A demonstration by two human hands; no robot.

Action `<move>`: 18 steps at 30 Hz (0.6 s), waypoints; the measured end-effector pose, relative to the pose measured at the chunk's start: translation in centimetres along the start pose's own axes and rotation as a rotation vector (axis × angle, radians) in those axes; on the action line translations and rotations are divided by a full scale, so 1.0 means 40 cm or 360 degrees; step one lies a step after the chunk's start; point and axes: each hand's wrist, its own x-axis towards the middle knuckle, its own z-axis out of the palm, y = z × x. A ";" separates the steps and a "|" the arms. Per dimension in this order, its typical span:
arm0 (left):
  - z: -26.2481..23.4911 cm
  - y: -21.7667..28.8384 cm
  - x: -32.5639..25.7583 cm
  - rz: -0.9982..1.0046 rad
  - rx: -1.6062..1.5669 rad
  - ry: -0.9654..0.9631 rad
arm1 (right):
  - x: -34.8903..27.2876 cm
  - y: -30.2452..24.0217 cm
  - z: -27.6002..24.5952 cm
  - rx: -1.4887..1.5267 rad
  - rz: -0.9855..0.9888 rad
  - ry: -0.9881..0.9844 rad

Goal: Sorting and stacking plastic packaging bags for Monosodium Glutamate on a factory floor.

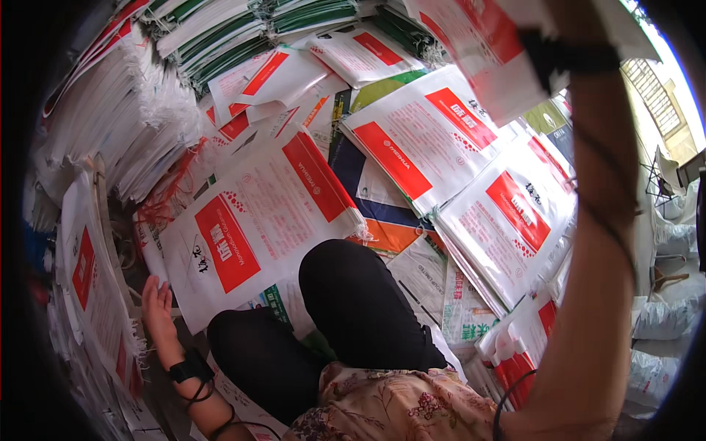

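Note:
My left hand point(157, 309) is at the lower left, fingers stretched up and apart, holding nothing. It is beside the edge of a white woven bag with red panels point(228, 242), which lies on a pile in front of my knees. My right arm reaches up along the right side, and the right hand point(581, 18) is at the top edge with its fingers out of sight. A blurred red-and-white bag point(489, 62) hangs in the air from it. Below that bag are two stacks of similar flat bags, one in the middle point(419, 136) and one at the right point(507, 213).
Tall piles of folded white bags point(110, 103) rise at the left. Green-edged bundles point(220, 37) are stacked at the back. A bag stack point(84, 272) leans by my left arm, and another point(518, 353) lies beside my right elbow. Pale plastic sacks point(665, 316) stand at the far right.

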 end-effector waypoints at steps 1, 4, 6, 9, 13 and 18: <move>-0.006 -0.023 0.007 -0.0011 0.0002 -0.0005 | -0.077 -0.057 0.023 0.0051 0.0099 -0.0366; -0.054 -0.072 0.012 -0.0204 0.0009 0.0089 | -0.458 -0.276 0.191 0.0269 0.0087 -0.0720; -0.052 -0.115 0.008 -0.0270 0.0009 0.0072 | -0.694 -0.374 0.266 0.0403 -0.0005 -0.1022; -0.061 -0.179 0.002 -0.0398 0.0019 0.0114 | -1.103 -0.531 0.387 0.0609 0.0096 -0.1476; -0.068 -0.243 -0.019 -0.0641 0.0115 0.0147 | -1.415 -0.675 0.407 0.0489 0.0406 -0.1853; -0.134 -0.247 -0.030 -0.0732 0.0018 0.0116 | -1.440 -0.747 0.418 0.0547 0.0254 -0.1768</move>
